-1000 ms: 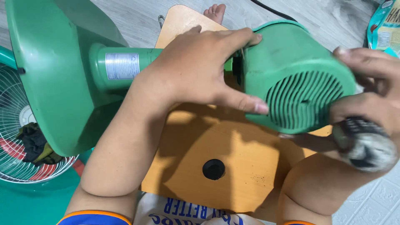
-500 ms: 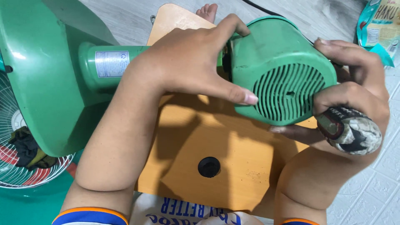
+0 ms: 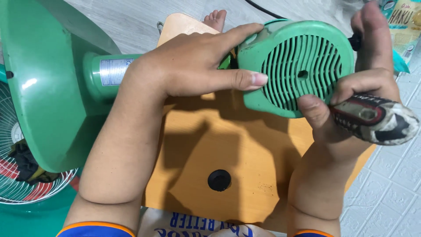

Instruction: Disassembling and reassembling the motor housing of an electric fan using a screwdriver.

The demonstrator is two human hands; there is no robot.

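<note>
**Both hands on the green fan motor**

While I look straight down through the head camera, my left hand [image 3: 193, 66] is closed around the neck of the green fan, fingers stretched across the gap onto the edge of the motor housing [image 3: 298, 66]. That housing lies on its side over the orange wooden worktop [image 3: 245, 153], its slotted rear grille turned up toward me, and a green stem [image 3: 109, 72] with a pale label joins it to the fan's wide round base [image 3: 44, 87], tipped up at the left. My right hand [image 3: 351, 87] is closed around the worn handle of a screwdriver [image 3: 372, 118], dark with red stripes and a scuffed pale end, its thumb pressed against the lower rim of the grille; the tool's shaft is hidden. A black round hole [image 3: 219, 180] sits in the worktop near me. Beyond the base, at the far left, a wire fan guard [image 3: 17, 175] rests on the floor. A bare foot [image 3: 215, 19] shows past the worktop's far edge.
</note>
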